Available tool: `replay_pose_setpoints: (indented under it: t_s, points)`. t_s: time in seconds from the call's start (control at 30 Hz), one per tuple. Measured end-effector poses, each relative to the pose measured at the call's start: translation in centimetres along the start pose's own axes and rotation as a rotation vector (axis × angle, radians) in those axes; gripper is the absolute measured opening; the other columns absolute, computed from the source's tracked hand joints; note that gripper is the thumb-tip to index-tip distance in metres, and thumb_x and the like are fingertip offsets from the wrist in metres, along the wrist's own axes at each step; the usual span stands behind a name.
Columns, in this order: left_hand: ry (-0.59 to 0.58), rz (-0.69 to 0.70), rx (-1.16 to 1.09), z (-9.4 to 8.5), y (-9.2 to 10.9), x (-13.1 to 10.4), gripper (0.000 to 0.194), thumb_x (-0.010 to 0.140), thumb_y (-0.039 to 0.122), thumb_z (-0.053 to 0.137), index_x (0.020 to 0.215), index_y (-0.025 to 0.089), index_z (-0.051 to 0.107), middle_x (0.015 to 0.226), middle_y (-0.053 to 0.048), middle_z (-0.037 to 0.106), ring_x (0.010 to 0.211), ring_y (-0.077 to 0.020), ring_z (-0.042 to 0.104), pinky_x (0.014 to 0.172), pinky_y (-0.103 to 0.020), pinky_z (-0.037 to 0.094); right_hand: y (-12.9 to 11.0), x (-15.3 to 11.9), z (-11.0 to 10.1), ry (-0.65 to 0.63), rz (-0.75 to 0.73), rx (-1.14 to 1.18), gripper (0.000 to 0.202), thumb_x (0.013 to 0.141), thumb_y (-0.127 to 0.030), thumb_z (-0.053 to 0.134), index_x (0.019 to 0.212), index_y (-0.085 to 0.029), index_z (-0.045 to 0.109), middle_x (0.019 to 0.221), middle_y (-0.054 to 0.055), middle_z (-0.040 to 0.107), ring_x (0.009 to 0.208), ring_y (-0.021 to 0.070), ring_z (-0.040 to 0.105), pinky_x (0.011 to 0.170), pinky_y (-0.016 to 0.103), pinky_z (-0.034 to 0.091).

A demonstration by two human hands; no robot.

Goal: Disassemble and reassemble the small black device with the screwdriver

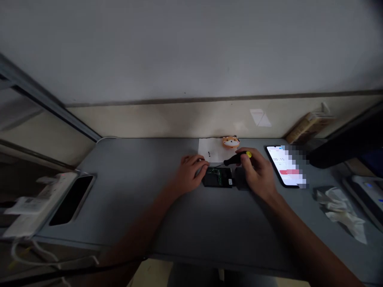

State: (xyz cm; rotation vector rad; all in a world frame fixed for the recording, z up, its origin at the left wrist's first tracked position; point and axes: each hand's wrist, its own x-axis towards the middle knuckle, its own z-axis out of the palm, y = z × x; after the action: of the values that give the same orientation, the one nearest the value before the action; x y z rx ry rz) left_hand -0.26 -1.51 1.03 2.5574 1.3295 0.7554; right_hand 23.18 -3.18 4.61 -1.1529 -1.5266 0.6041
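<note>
A small black device with a green circuit board showing lies flat on the grey desk. My right hand is closed round a black screwdriver with a yellow end cap, its shaft pointing left over the device's upper edge. My left hand rests at the device's left end, fingers bent, the fingertips near its upper left corner; whether they pinch anything is too small to tell. Behind the device is a white paper with several tiny dark pieces on it. An orange animal-faced object sits on the paper's right part.
To the right lie a lit phone, crumpled tissue and a grey device. A box leans against the wall. At the left edge are a dark-screened phone, a white box and white cables.
</note>
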Motion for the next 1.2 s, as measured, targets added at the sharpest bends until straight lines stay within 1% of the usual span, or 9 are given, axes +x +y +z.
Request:
replay_pose_setpoints:
  t_s: [0.23, 0.4, 0.5, 0.6, 0.7, 0.8, 0.93, 1.03, 1.2]
  points:
    - [-0.059, 0.042, 0.026, 0.2, 0.5, 0.0, 0.034, 0.106, 0.027, 0.037, 0.105, 0.023, 0.071, 0.106, -0.005, 0.070, 0.101, -0.0211, 0.064, 0.102, -0.041, 0.041, 0.1, -0.2, 0.2, 0.014, -0.009, -0.044, 0.025, 0.096, -0.048, 0.057, 0.093, -0.025, 0.067, 0.076, 0.001, 0.066, 0.062, 0.0157, 0.059, 0.057, 0.030, 0.045]
    - [-0.069, 0.015, 0.026, 0.7, 0.5, 0.0, 0.030, 0.105, 0.027, 0.041, 0.107, 0.023, 0.071, 0.108, -0.005, 0.071, 0.104, -0.0217, 0.064, 0.101, -0.042, 0.042, -0.9, 0.8, 1.6, 0.104, -0.084, -0.054, 0.027, 0.089, -0.040, 0.066, 0.071, -0.025, 0.052, 0.064, -0.002, 0.051, 0.060, 0.0149, 0.046, 0.058, 0.031, 0.040]
    - [-0.099, -0.020, 0.024, 0.7, 0.8, 0.4, 0.032, 0.106, 0.030, 0.040, 0.111, 0.024, 0.071, 0.114, -0.006, 0.071, 0.110, -0.0224, 0.063, 0.102, -0.043, 0.042, -1.7, 2.0, 3.0, 0.036, -0.164, 0.032, 0.027, 0.089, -0.039, 0.064, 0.070, -0.025, 0.050, 0.074, 0.000, 0.056, 0.076, 0.0181, 0.053, 0.075, 0.036, 0.045]
    - [-0.118, -0.095, 0.062, -0.7, 0.8, 0.1, 0.031, 0.106, 0.030, 0.042, 0.116, 0.025, 0.070, 0.125, -0.006, 0.069, 0.119, -0.0238, 0.061, 0.107, -0.045, 0.041, -2.3, 2.7, 4.4, -0.045, -0.050, 0.225, 0.023, 0.095, -0.046, 0.056, 0.085, -0.025, 0.060, 0.085, 0.002, 0.063, 0.082, 0.0177, 0.058, 0.076, 0.035, 0.047]
    - [0.023, -0.340, 0.198, -4.4, 0.0, -3.3, 0.027, 0.099, 0.027, 0.049, 0.118, 0.025, 0.068, 0.126, -0.007, 0.070, 0.121, -0.0266, 0.061, 0.108, -0.048, 0.041, -2.6, 2.4, 5.2, -0.071, 0.003, 0.325, 0.029, 0.094, -0.054, 0.057, 0.087, -0.025, 0.060, 0.073, -0.001, 0.061, 0.071, 0.0151, 0.056, 0.069, 0.032, 0.046]
    - [0.329, -0.746, 0.434, -8.9, -1.5, -10.3, 0.019, 0.092, 0.027, 0.051, 0.100, 0.021, 0.068, 0.109, -0.009, 0.072, 0.113, -0.0326, 0.063, 0.101, -0.055, 0.047, -2.5, 1.7, 5.3, -0.008, 0.045, 0.356, 0.037, 0.091, -0.061, 0.059, 0.081, -0.026, 0.056, 0.061, -0.005, 0.053, 0.060, 0.0130, 0.050, 0.061, 0.030, 0.043]
    - [0.582, -1.185, 0.624, -12.8, -3.6, -19.9, 0.028, 0.086, 0.046, 0.057, 0.102, 0.025, 0.065, 0.128, -0.012, 0.064, 0.129, -0.0463, 0.053, 0.100, -0.073, 0.040, -2.0, 1.4, 5.0, 0.042, 0.088, 0.410, 0.042, 0.089, -0.065, 0.060, 0.077, -0.026, 0.051, 0.059, -0.006, 0.050, 0.057, 0.0120, 0.048, 0.058, 0.029, 0.041]
    - [0.544, -1.258, 0.480, -13.6, -4.8, -23.2, 0.029, 0.080, 0.048, 0.059, 0.101, 0.029, 0.064, 0.132, -0.009, 0.062, 0.133, -0.0438, 0.050, 0.105, -0.068, 0.039, -1.7, 1.6, 4.8, 0.045, 0.094, 0.423, 0.041, 0.090, -0.063, 0.060, 0.077, -0.025, 0.050, 0.063, -0.005, 0.051, 0.058, 0.0117, 0.050, 0.059, 0.029, 0.042]
    - [0.492, -1.317, 0.429, -13.4, -5.9, -23.7, 0.046, 0.080, 0.051, 0.058, 0.121, 0.030, 0.061, 0.137, -0.009, 0.061, 0.137, -0.0405, 0.047, 0.111, -0.064, 0.035, -1.4, 1.6, 4.6, 0.057, 0.069, 0.391, 0.043, 0.090, -0.065, 0.058, 0.078, -0.025, 0.050, 0.064, -0.005, 0.053, 0.059, 0.0111, 0.052, 0.060, 0.028, 0.044]
